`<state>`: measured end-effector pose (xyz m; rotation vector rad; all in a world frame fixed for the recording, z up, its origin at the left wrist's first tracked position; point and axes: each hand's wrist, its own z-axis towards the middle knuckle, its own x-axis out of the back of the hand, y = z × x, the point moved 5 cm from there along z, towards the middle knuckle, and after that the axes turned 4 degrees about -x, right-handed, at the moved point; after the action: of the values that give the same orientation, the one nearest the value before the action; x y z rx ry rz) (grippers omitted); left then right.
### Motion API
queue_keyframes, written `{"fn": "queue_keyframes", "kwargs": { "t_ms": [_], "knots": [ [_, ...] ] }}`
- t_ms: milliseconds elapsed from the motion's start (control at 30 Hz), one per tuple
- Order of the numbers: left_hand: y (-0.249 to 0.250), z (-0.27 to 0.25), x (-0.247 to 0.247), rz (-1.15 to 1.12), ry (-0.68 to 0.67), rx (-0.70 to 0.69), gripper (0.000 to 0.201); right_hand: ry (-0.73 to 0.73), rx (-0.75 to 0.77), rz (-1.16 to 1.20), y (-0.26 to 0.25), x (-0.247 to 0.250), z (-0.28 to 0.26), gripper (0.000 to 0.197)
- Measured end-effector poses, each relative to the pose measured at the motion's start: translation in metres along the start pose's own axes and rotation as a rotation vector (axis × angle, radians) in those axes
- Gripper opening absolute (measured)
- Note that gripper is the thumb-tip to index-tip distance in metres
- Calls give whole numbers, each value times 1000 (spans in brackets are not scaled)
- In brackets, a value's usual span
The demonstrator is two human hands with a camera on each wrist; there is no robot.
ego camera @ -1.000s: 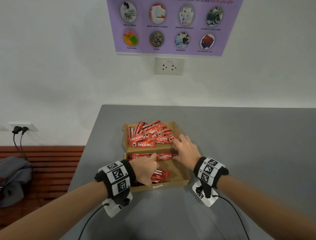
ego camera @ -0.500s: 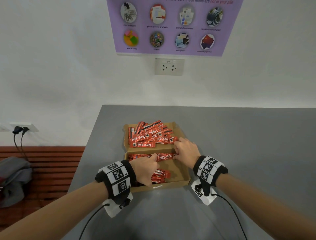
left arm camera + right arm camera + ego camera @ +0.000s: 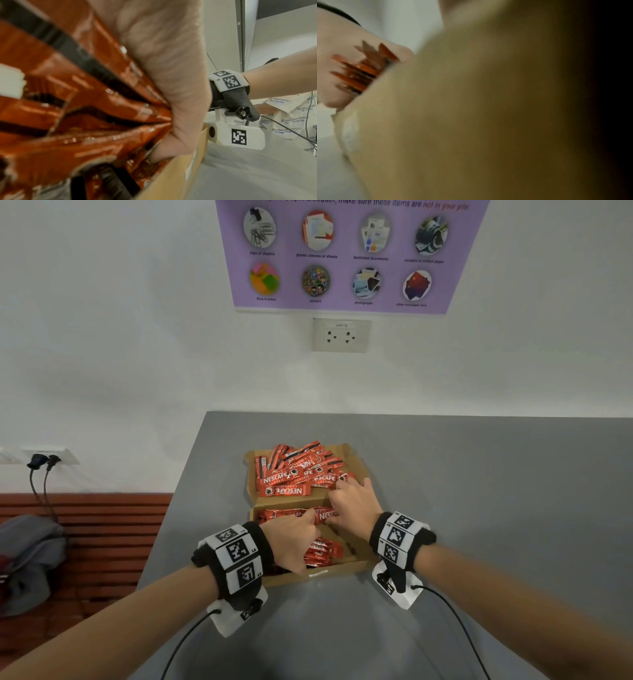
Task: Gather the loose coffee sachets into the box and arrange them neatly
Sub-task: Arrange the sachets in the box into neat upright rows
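left hand (image 3: 293, 537) grips sachet bundle (image 3: 82, 108) in box (image 3: 356, 565), near its front edge | right hand (image 3: 352, 501) pinches sachets (image 3: 323, 514) mid-box | risk: slick bundle fans, spills onto counter (image 3: 479, 491)

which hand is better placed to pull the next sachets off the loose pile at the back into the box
Right, probably. The right hand reaches furthest back, its fingertips already at the near right edge of the loose pile. The left hand sits nearer, inside the box, gripping a bundle of sachets.
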<state>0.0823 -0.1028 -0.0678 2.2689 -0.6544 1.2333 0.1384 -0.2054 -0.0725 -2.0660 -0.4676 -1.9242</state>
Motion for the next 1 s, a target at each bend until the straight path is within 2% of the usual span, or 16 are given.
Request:
{"fn": "queue_keyframes", "kwargs": {
  "t_ms": [267,367,500,800,933,1000],
  "knots": [
    [1,-2,1,-13,4,-6,53,-3,-90,136,19,8,-6,32],
    [0,-5,2,-9,3,-7,55,-38,-137,267,37,11,-15,43],
    [-1,-8,5,-12,12,-22,55,-69,-105,368,46,2,-30,38],
    [-1,-9,2,-11,15,-38,59,-61,-73,385,48,-3,-34,36],
    [-3,-9,2,-70,55,-50,68,-48,-83,365,47,1,-35,34],
    [-6,-17,9,-218,161,-30,67,35,-107,393,50,12,-38,27]
  ]
}}
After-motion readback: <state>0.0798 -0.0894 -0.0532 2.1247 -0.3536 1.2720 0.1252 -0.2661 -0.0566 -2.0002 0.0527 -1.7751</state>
